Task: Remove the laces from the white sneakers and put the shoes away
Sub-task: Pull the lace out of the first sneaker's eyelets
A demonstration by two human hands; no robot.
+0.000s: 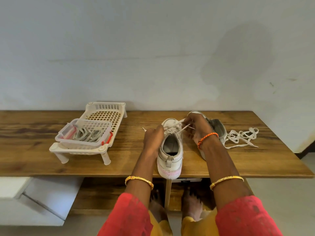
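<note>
A white sneaker [171, 150] stands on the wooden table [34, 133], heel toward me, its lace [185, 127] still threaded near the toe. My left hand [152, 138] grips the sneaker's left side at the eyelets. My right hand [197, 126] pinches the lace and holds it up over the toe. A second white sneaker [219, 132] lies on its side behind my right hand, partly hidden. A loose white lace [242, 137] lies in a heap to its right.
A white plastic rack [104, 114] stands at the left of the table, with a clear basket [85, 133] of grey laces on its front part. The table's front edge runs just under the sneaker's heel. A lower wooden shelf and my bare feet show below.
</note>
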